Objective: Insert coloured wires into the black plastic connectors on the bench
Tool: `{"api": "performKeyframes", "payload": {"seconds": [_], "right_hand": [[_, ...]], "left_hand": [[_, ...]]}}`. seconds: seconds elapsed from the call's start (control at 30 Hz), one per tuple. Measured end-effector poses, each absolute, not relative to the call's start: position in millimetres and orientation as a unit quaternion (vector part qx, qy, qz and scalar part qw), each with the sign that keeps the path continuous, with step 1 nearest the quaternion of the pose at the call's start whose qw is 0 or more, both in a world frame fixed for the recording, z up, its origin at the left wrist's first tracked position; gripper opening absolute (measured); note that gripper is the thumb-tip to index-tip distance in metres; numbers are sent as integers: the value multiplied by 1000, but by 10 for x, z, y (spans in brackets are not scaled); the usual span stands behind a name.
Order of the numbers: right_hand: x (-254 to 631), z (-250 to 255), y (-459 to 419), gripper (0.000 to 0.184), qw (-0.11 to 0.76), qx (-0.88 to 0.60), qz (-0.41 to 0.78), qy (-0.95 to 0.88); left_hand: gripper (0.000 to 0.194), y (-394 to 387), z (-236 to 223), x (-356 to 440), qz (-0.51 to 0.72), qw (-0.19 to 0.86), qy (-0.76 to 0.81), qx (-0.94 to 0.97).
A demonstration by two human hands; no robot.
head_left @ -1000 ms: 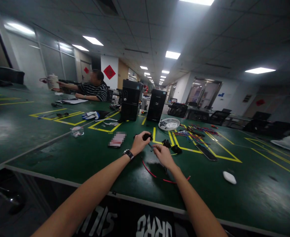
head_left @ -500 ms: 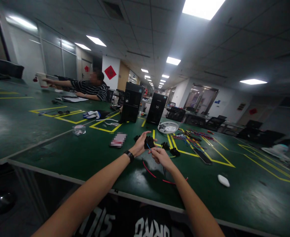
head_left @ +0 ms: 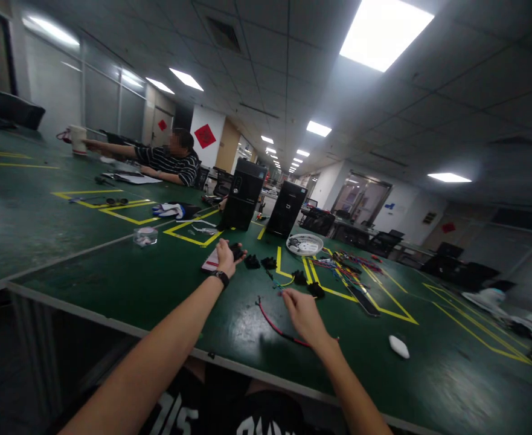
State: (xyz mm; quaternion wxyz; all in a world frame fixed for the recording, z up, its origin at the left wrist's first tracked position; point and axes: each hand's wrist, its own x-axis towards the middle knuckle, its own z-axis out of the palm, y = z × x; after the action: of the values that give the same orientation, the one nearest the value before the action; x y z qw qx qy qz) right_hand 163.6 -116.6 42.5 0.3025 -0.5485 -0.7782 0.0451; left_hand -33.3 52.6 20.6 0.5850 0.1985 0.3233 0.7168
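Note:
My left hand (head_left: 227, 258), with a dark band on the wrist, is closed around a small black part (head_left: 236, 251) above a pinkish flat item (head_left: 209, 263). My right hand (head_left: 299, 309) pinches the end of a thin blue wire (head_left: 276, 285) over the table. A yellow-green wire (head_left: 288, 283) runs close by. Beyond my hands lie several black parts (head_left: 269, 263) of a similar look, including another black part (head_left: 315, 290) beside my right hand. A red and black cable (head_left: 272, 326) curves on the green tabletop beneath my right hand.
Two black computer towers (head_left: 244, 193) stand at the back. A white basket (head_left: 304, 244), tangled coloured wires (head_left: 349, 269) and a dark flat strip (head_left: 366, 301) lie right of centre. A white rounded object (head_left: 399, 347) sits at right, a clear box (head_left: 145, 237) at left. A person (head_left: 170, 160) sits across the table.
My left hand has moved left with the black part, away from my right hand, to above the pinkish item. My right hand has shifted slightly down and right, still pinching the blue wire.

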Motion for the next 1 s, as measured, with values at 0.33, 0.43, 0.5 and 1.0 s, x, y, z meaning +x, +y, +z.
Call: {"api": "performKeyframes", "payload": {"seconds": [0.33, 0.43, 0.5, 1.0], "right_hand": [[1687, 297, -458, 66, 330, -447, -35, -831], [1785, 306, -145, 55, 296, -445, 8, -845], [1887, 309, 37, 49, 273, -503, -12, -820], [1957, 209, 406, 26, 149, -631, -52, -759]], "left_hand": [[39, 151, 47, 361, 548, 672, 273, 417], [45, 201, -20, 371, 524, 657, 304, 449], [47, 275, -48, 334, 523, 614, 330, 490], [19, 506, -95, 179, 638, 313, 386, 589]]}}
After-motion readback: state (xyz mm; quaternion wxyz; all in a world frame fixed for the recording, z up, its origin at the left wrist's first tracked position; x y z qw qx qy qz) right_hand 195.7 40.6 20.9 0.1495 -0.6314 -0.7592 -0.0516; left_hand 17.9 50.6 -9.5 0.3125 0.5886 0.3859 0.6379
